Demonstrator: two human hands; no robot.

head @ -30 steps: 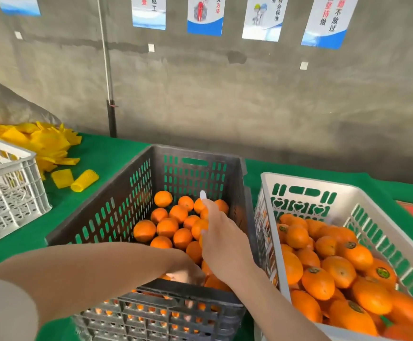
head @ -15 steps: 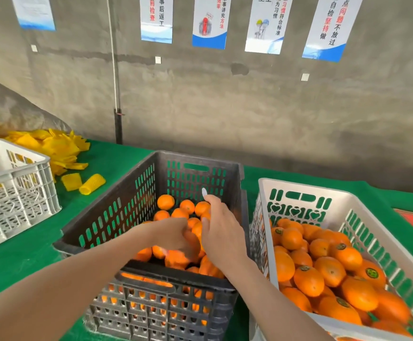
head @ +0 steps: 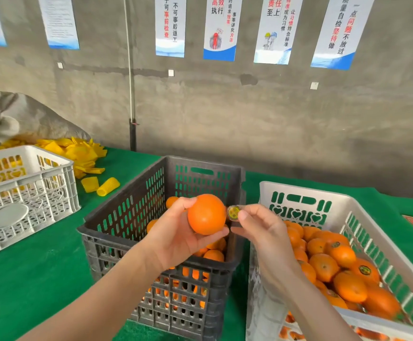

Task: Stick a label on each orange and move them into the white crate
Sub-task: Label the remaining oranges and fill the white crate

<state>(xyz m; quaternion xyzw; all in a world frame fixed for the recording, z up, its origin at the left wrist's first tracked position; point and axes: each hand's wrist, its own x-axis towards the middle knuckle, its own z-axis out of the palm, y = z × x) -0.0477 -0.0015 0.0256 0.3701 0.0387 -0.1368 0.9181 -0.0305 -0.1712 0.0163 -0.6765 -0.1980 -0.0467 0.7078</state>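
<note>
An orange (head: 206,214) is gripped by the left hand (head: 176,238) above the dark crate (head: 116,217), while a round label (head: 233,212) is pinched just beside it by the right hand (head: 262,230).

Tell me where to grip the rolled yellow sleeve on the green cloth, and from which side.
Grip the rolled sleeve across its middle, from above. It lies on its side on the cloth, a short tube, so thumb and fingers can close on its long flanks. The flat sleeve lies close on its left, so come in a little from the right.
</note>
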